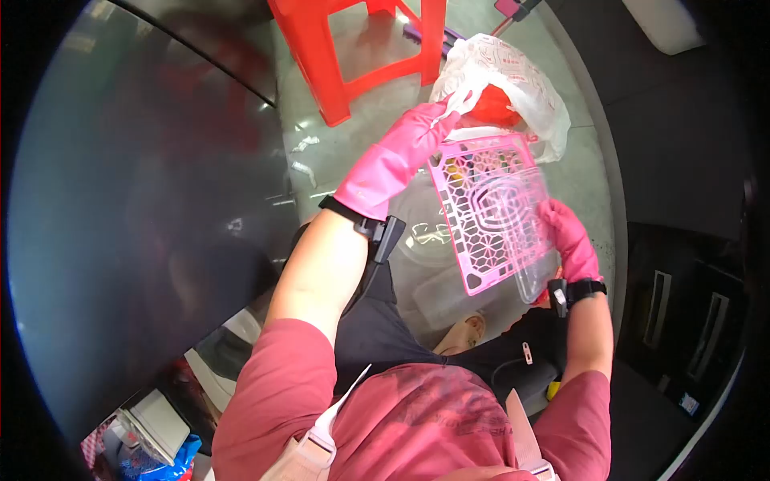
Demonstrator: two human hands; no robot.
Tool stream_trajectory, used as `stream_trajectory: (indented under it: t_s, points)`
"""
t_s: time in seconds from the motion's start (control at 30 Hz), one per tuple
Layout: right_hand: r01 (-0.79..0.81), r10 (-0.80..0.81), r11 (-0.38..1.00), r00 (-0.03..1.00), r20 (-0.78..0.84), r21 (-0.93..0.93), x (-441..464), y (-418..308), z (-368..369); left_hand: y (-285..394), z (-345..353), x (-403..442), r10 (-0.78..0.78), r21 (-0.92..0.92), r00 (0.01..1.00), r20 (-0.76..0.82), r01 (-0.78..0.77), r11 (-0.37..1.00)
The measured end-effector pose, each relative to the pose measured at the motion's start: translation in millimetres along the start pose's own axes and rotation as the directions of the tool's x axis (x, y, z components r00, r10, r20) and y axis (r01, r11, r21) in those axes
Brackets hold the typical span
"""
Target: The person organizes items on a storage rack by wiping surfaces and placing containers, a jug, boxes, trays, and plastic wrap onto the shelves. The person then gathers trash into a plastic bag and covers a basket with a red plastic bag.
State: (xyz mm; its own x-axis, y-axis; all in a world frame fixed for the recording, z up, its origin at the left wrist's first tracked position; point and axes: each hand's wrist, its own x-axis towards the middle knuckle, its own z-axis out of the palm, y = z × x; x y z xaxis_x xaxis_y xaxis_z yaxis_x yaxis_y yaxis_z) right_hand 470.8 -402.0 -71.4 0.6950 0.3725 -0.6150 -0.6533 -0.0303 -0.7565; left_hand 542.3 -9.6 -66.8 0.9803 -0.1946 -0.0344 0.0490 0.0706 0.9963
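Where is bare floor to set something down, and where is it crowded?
Free: grey floor between red plastic stool, glossy dark panel and pink-gloved left hand; a strip right of the white plastic bag. Crowded: where bag, left hand and pink latticed plastic rectangle meet.

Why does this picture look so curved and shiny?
Head view: black, rounded borders and bowed edges, suggesting a very wide lens; bright glare patches on the floor; reflections in the dark panel; the clear plastic at the right hand is see-through, so its outline blends with the pink grid.
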Motion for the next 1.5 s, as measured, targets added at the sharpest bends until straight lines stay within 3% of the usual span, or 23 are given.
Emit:
stream_trajectory:
  t_s: [0.07,0.23,0.3,0.37,0.47,0.57,0.6,0.63,0.67,0.7,0.73,0.77,0.8,0.83,0.87,0.97,1.0,1.1,1.13,1.2,1.23,1.3,1.5]
  points:
    - [-0.013,0.011,0.996,1.000,0.023,0.085,23.8,22.3,-23.7,13.7,16.3,-4.5,-0.012,-0.351,0.990,0.139,0.061,0.934]
    - [-0.015,0.018,0.993,1.000,-0.023,0.114,70.3,21.0,-23.2,38.7,5.3,-27.0,0.035,-0.184,0.954,0.297,0.021,0.983]
    - [0.071,-0.075,0.996,0.994,-0.081,-0.050,87.0,23.7,-41.0,45.9,-6.6,-30.9,0.091,-0.206,0.964,0.252,-0.039,0.978]
    - [0.048,-0.016,0.965,0.992,-0.125,0.258,96.7,28.9,-46.5,41.1,-17.3,-34.9,0.037,-0.274,0.965,0.260,0.036,0.961]
    - [0.222,-0.079,0.909,0.924,-0.375,0.353,85.0,30.0,-14.1,45.3,-5.5,-40.7,0.109,-0.138,0.955,0.274,-0.073,0.988]
    - [0.404,-0.148,0.812,0.842,-0.519,0.422,113.2,44.6,-2.4,34.1,16.9,-43.2,-0.034,-0.209,0.889,0.457,0.144,0.967]
    - [0.401,-0.414,0.632,0.898,-0.148,0.664,147.6,70.9,-18.7,26.4,29.7,-44.2,-0.263,-0.425,0.786,0.560,0.545,0.723]
    - [0.242,-0.686,0.463,0.707,0.172,0.852,146.7,54.8,3.3,27.9,40.0,-46.5,-0.394,-0.519,0.592,0.703,0.806,0.286]
    - [0.330,-0.466,0.487,0.881,-0.079,0.809,128.2,50.6,28.7,30.7,45.6,-53.4,-0.398,-0.515,0.590,0.703,0.808,0.287]
    - [0.364,-0.181,0.558,0.931,-0.318,0.746,87.6,8.3,94.9,46.3,51.3,-60.6,-0.383,-0.243,0.557,0.737,0.747,0.619]
    - [0.252,-0.506,0.719,0.828,0.240,0.648,55.6,0.6,120.2,59.0,54.1,-63.9,-0.387,0.065,0.514,0.766,0.537,0.841]
    - [0.252,-0.509,0.715,0.827,0.238,0.652,70.8,-4.0,118.3,67.1,53.3,-63.2,-0.391,0.070,0.511,0.766,0.538,0.840]
    - [0.458,-0.445,0.779,0.885,-0.136,0.428,99.5,-13.9,114.0,73.4,52.0,-65.7,-0.341,-0.119,0.554,0.760,0.634,0.764]
    - [0.531,-0.409,0.838,0.766,-0.496,0.129,128.7,-20.9,109.8,73.8,49.2,-66.7,-0.300,-0.303,0.602,0.740,0.696,0.651]
    - [0.492,-0.366,0.862,0.772,-0.519,0.125,153.5,-18.3,89.7,1.0,48.5,-35.9,-0.441,-0.219,0.619,0.649,0.708,0.672]
    - [0.411,-0.359,0.909,0.860,-0.362,0.075,161.4,-34.6,65.9,29.1,27.8,-45.5,-0.296,-0.284,0.830,0.473,0.462,0.840]
    - [0.336,-0.359,0.933,0.870,-0.339,-0.126,168.7,-30.5,42.6,33.1,24.3,-45.9,-0.258,-0.283,0.877,0.405,0.388,0.877]
    - [0.394,-0.406,0.912,0.832,-0.378,-0.113,83.5,-33.1,103.5,39.3,20.2,-43.5,-0.191,-0.298,0.946,0.260,0.267,0.916]
    - [0.090,-0.135,0.974,0.967,-0.214,-0.208,56.4,-35.1,104.9,39.7,19.3,-42.8,-0.178,-0.304,0.957,0.229,0.244,0.921]
    - [-0.226,0.214,0.892,0.974,-0.074,-0.391,41.3,4.1,115.3,41.1,17.8,-41.3,-0.161,-0.322,0.970,0.180,0.213,0.923]
    - [-0.354,0.319,0.817,0.935,-0.155,-0.455,57.2,54.5,99.3,40.4,18.0,-39.9,-0.159,-0.326,0.974,0.164,0.206,0.923]
    - [-0.120,-0.238,0.519,0.931,-0.278,-0.846,60.7,119.6,88.5,38.4,18.8,-39.1,-0.153,-0.341,0.978,0.142,0.194,0.920]
    - [-0.290,-0.087,0.713,0.867,-0.491,-0.638,130.5,196.5,54.9,32.1,22.4,-28.2,-0.136,-0.379,0.986,0.098,0.164,0.911]
